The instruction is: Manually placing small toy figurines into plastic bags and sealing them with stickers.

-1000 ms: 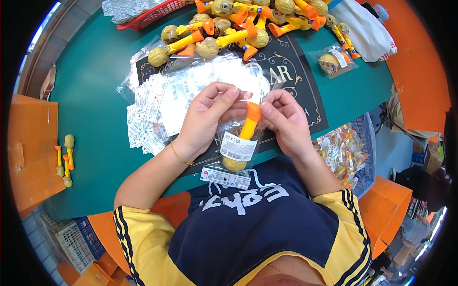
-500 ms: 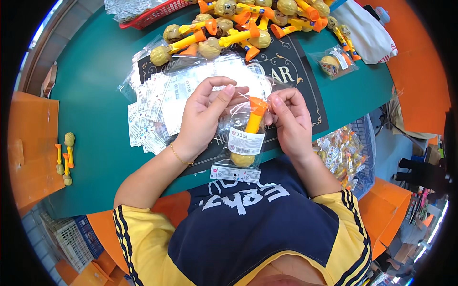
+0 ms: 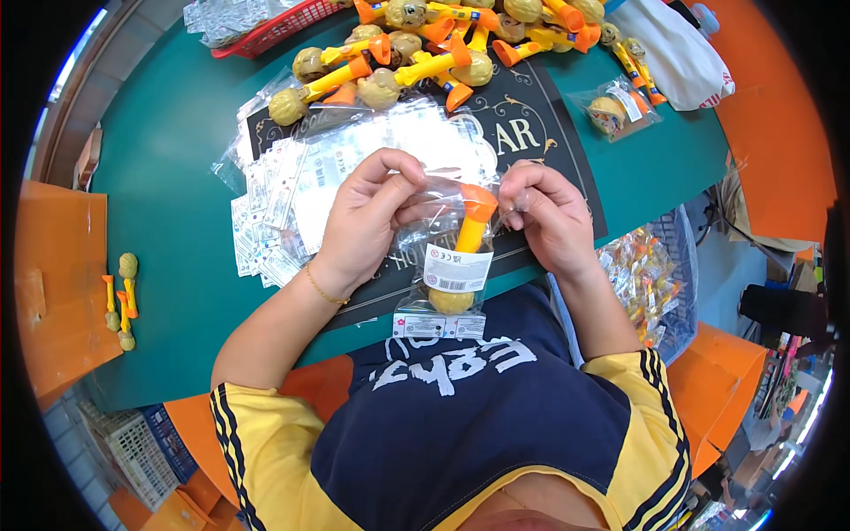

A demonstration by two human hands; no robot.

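Observation:
A clear plastic bag (image 3: 414, 239) hangs between my two hands near the table's front edge. Inside is a yellow-handled toy (image 3: 470, 235) with an orange flared end up and a golden ball-shaped head down. A white printed label (image 3: 457, 268) crosses it, and a printed strip (image 3: 440, 325) lies along the bag's lower end. My left hand (image 3: 367, 212) pinches the bag's upper left edge between thumb and fingers. At the upper right, my right hand (image 3: 553, 217) pinches the bag's corner film, with its fingertips beside the orange end.
Clear printed bags (image 3: 332, 177) lie piled on a black mat (image 3: 567, 177) behind my hands. Loose yellow toys (image 3: 434, 66) heap at the back, near a red basket (image 3: 274, 34). One bagged toy (image 3: 611, 111) lies right. A bin (image 3: 680, 292) of bagged toys stands lower right.
My right hand has shifted slightly right and down, drawing the bag's upper edge wider. My left hand has moved slightly left, its fingers more curled. The toy stays inside the bag.

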